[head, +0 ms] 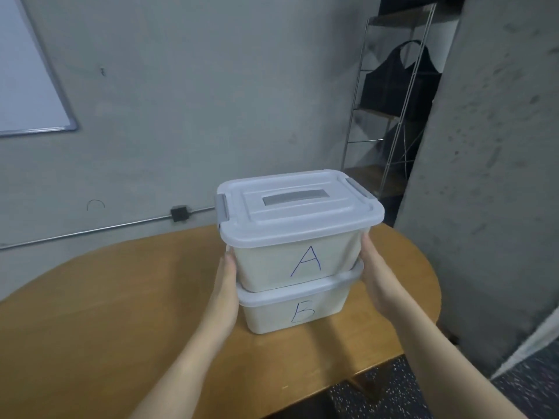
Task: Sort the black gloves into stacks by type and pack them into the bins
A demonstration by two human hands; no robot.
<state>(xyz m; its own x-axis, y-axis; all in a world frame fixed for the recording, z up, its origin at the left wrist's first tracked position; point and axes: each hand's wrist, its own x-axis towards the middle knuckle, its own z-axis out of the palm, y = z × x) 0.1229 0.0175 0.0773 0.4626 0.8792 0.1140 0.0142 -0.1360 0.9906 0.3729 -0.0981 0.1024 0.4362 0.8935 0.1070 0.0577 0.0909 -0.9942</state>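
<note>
Wooden table (121,297), stacked bins (290,267) upright

Wooden table (90,313), wall whiteboard (27,71), metal shelf (390,95) — black bag (393,83) on it

Both hands (225,285) (373,279) flat against stacked bins (A (290,261) over B (293,309)) on table (90,297)

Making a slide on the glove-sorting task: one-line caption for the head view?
Both hands, left and right, flank lidded bin A stacked on bin B on a wooden table.
</note>
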